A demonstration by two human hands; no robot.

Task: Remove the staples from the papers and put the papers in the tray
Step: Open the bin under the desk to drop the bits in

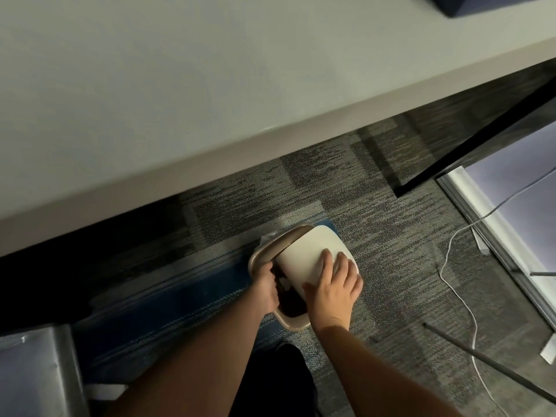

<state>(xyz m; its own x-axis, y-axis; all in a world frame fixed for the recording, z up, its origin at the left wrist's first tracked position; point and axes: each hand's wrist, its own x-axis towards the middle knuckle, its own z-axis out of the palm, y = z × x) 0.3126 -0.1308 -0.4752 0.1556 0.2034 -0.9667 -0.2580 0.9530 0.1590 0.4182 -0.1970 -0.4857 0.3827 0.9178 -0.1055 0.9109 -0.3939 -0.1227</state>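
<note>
Left hand (pixel 266 285) is hooked over the rim of the beige bin (pixel 255 257), fingers curled down into the dark inside, so that's a proper grip. Right hand (pixel 334 284) is spread flat across the white tub (pixel 304 257), fingers fairly straight, pressing rather than clutching. The tub looks tipped with its mouth into the bin. Both are down on the carpet (pixel 376 236), just out from the desk (pixel 210 100) edge.

Handling guess: both look like smooth hard plastic, light and stiff. That rounded wall seems slippery (a flat palm could slide off), so I'd take the tub by its rim or base instead.

Now the annoying part: I can't spot the papers or staples anywhere for sure. There are some pale bits (pixel 284 282) in the dark of the bin, but they're too murky to call. I also can't tell if the beige thing is the tray. The tub's mouth is hidden, and the whole shot is a bit smeared, with a white cable (pixel 457 236) trailing off right
</note>
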